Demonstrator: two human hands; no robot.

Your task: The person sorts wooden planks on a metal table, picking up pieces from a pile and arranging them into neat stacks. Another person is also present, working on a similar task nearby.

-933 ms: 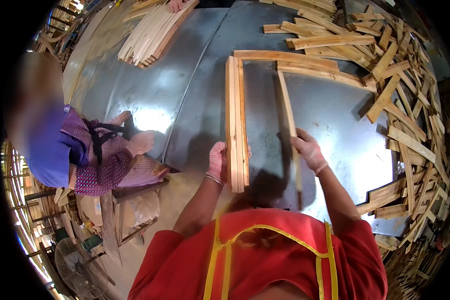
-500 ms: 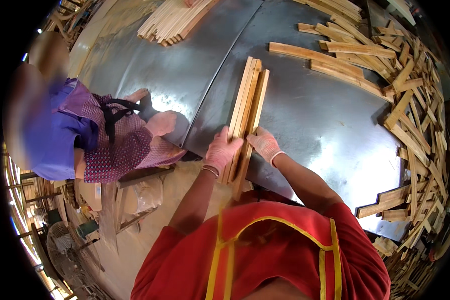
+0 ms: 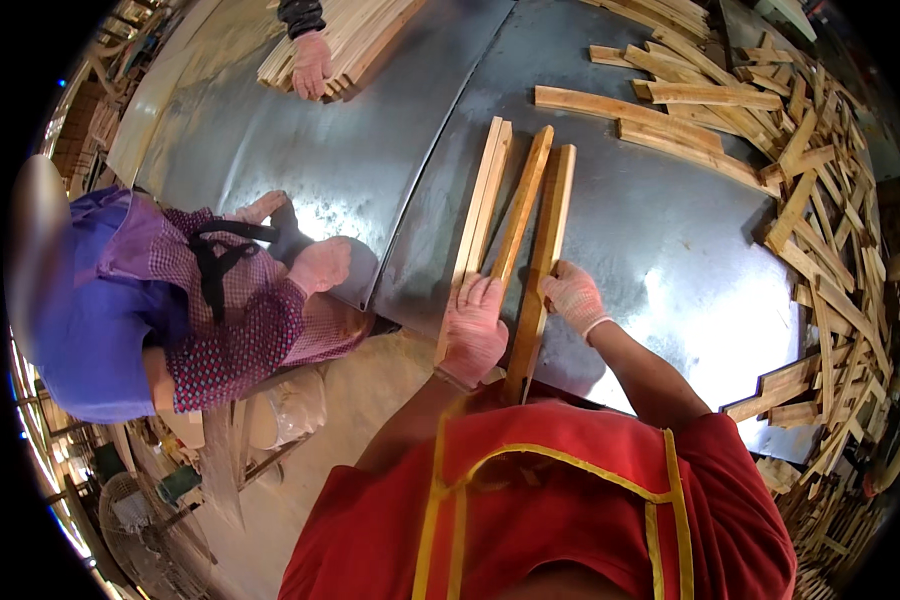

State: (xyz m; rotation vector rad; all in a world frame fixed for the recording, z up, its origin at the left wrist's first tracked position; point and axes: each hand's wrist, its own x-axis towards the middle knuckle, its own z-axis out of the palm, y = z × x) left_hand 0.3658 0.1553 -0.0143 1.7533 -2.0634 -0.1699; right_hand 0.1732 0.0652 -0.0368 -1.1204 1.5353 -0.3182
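Wooden strips fan apart over the metal tabletop in front of me, their near ends toward my body. My left hand (image 3: 475, 332), in a pale pink glove, is laid over a left pair of strips (image 3: 482, 200) and the lower part of a middle strip (image 3: 523, 210), fingers curled over them; its thumb is hard to make out. On the right, my right hand (image 3: 573, 297), gloved too, grips the edge of a thicker right strip (image 3: 551, 225), which stands apart from the middle one at its far end. Its near end reaches my red apron (image 3: 540, 450).
A metal table (image 3: 660, 240) spreads ahead, with a seam left of my strips. Loose wood pieces (image 3: 815, 230) heap along its right side. At left a co-worker in purple (image 3: 120, 300) rests gloved hands at the edge. Another gloved hand (image 3: 312, 65) touches a strip stack (image 3: 360, 40).
The bundled strips have spread apart; my right hand has moved right with one strip. My left hand has shifted slightly right and nearer. Another person's gloved hand has come over the far stack.
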